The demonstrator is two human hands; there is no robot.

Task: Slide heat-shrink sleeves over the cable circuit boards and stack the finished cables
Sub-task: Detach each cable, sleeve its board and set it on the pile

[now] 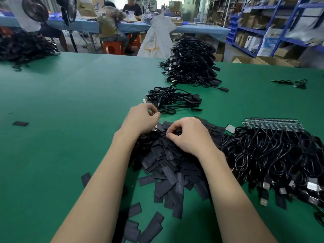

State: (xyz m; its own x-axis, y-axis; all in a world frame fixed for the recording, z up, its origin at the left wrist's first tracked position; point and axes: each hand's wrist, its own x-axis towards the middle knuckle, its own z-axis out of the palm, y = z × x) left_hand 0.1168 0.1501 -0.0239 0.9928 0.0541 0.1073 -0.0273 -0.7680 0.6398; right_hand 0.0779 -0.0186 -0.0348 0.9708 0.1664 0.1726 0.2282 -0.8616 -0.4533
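Over sleeve pile, both hands curled: left pinching sth small, right maybe a cable.

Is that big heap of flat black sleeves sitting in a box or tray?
No, the heap of sleeves lies loose on the bare green table, with strays scattered around it.

Single head-worn view, forward and down, close over the green table.

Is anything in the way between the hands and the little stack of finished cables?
Nothing visible blocks it. The small stack of cables lies just beyond the left hand and right hand, with only bare green table between them.
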